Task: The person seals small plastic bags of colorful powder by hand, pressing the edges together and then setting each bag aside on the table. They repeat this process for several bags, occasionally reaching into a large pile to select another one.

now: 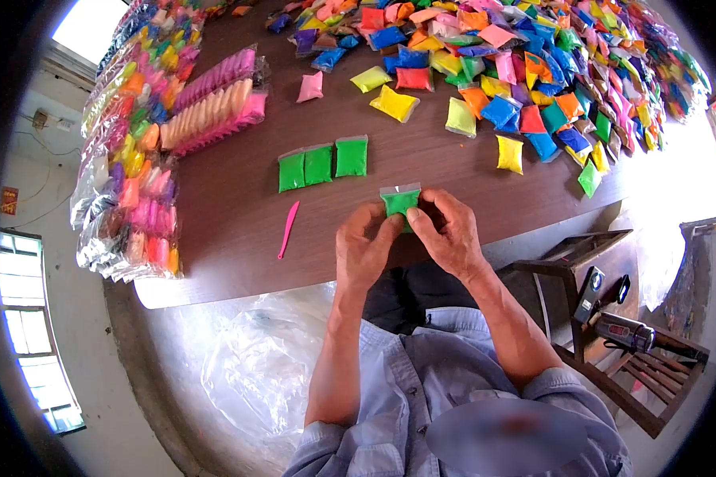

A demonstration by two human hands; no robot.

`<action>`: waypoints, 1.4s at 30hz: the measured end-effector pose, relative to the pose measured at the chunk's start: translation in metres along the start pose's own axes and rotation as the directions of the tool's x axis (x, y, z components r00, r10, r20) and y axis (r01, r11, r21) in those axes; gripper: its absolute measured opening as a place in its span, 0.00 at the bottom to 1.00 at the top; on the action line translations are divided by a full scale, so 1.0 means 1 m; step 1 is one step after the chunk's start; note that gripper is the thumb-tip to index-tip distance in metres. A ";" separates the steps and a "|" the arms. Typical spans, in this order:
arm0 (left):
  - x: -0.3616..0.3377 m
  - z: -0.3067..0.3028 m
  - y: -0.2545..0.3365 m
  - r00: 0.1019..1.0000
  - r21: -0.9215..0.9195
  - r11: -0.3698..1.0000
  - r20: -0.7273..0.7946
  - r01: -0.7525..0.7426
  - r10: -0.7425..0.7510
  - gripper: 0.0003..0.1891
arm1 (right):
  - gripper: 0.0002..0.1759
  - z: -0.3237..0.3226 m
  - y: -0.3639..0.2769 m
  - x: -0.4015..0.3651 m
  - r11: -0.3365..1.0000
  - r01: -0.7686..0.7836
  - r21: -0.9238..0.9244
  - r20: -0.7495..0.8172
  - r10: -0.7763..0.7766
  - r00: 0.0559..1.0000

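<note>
- Green packet (pixel 399 200) sits pinched between the fingers (pixel 418 225) of your left hand (pixel 363 250) and right hand (pixel 449 234), above the near edge of the counter (pixel 231 215).
- Three green packets (pixel 320 164) lie in a row just beyond.
- Pink stick (pixel 288 229) lies left; loose coloured packets (pixel 517 71) spread far right.
</note>
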State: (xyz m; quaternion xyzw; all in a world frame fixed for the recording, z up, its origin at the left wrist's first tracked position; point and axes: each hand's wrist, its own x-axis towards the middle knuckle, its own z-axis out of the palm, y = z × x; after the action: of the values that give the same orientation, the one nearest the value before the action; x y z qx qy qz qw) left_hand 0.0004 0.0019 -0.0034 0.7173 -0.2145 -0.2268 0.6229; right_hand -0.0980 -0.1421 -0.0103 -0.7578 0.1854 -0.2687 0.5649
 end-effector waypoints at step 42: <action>0.001 -0.001 -0.002 0.999 0.010 1.000 -0.039 0.020 -0.020 0.16 | 0.05 -0.003 0.002 -0.001 0.997 0.079 -0.002 0.041 -0.079 0.996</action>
State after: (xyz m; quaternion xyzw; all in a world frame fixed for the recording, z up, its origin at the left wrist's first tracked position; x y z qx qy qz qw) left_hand 0.0012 0.0023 -0.0058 0.7267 -0.1964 -0.2181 0.6211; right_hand -0.1006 -0.1442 -0.0115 -0.7710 0.1443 -0.2748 0.5562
